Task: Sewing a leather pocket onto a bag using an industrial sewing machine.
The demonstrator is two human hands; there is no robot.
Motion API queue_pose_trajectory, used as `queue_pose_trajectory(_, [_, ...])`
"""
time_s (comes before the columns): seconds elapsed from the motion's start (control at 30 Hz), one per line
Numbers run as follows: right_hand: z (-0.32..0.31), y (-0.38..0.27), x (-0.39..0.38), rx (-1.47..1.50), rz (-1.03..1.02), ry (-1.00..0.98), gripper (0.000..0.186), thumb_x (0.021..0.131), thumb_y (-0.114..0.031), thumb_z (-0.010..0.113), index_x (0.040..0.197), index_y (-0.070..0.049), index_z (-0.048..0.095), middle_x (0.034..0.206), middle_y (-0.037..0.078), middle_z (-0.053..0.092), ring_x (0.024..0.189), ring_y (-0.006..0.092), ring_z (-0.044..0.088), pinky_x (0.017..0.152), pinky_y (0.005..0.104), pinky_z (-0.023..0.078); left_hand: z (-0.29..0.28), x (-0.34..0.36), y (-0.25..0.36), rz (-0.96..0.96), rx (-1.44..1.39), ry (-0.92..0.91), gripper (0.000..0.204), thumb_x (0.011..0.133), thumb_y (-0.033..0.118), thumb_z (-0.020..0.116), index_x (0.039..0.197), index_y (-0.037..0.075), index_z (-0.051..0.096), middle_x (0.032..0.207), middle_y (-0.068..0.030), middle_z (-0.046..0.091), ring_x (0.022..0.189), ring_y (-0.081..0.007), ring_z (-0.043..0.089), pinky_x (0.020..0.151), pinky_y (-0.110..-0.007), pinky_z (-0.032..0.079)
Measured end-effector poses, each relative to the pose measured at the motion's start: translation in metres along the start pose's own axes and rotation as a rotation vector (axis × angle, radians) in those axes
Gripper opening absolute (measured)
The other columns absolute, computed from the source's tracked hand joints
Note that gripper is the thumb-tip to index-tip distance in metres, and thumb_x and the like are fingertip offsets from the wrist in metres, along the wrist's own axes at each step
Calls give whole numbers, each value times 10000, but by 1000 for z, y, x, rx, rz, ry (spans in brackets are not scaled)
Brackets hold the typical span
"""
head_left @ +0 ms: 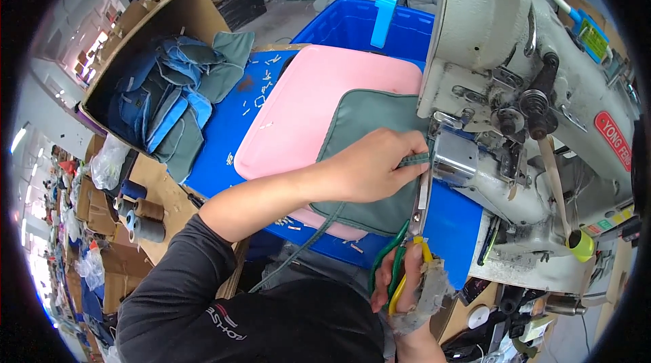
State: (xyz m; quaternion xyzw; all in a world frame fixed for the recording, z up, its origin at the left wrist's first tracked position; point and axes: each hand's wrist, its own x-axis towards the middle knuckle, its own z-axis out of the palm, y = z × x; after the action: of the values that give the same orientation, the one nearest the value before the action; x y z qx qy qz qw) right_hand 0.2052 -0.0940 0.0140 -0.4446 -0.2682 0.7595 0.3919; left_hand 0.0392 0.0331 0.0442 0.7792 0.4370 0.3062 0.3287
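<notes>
Piping strip [416,158] pinched between thumb and finger of my left hand [366,163], just beside the sewing machine [456,159]! My right hand [409,288] curls round the green-and-yellow-handled scissors [417,218], blades near that strip, and the grey-green fabric panel [366,119] covers the pink pad's [291,119] near right corner on the blue tabletop [447,234].
</notes>
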Motion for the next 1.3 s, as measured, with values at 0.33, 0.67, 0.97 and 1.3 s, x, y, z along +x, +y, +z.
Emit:
queue_pose_trajectory(0.33, [8,-7,-2,1,45,9,505,976,-589,430,909,-88,421,631,13,426,403,87,415,331,229,367,-3,2,-6,3,-44,-37,160,909,132,624,953,-18,590,667,-180,564,600,-307,558,572,-398,411])
queue_pose_trajectory(0.67, [11,-6,0,86,-2,-19,533,974,-614,396,900,-87,426,620,12,418,387,82,391,310,231,349,-6,3,-7,24,-69,-80,170,916,138,620,956,-21,578,691,-178,573,606,-284,550,578,-389,416])
queue_pose_trajectory(0.97, [11,-7,3,102,34,-25,542,970,-628,386,876,-94,412,628,12,420,389,78,399,312,217,344,-8,4,-9,19,-80,-95,169,920,138,617,955,-19,568,686,-162,565,595,-248,528,572,-370,408])
queue_pose_trajectory(1.3, [-2,-6,4,111,40,-45,523,983,-607,371,938,-91,442,660,14,430,406,96,393,316,236,351,-12,9,-20,93,-106,-133,162,906,132,621,957,-12,565,693,-160,580,601,-256,543,572,-369,413])
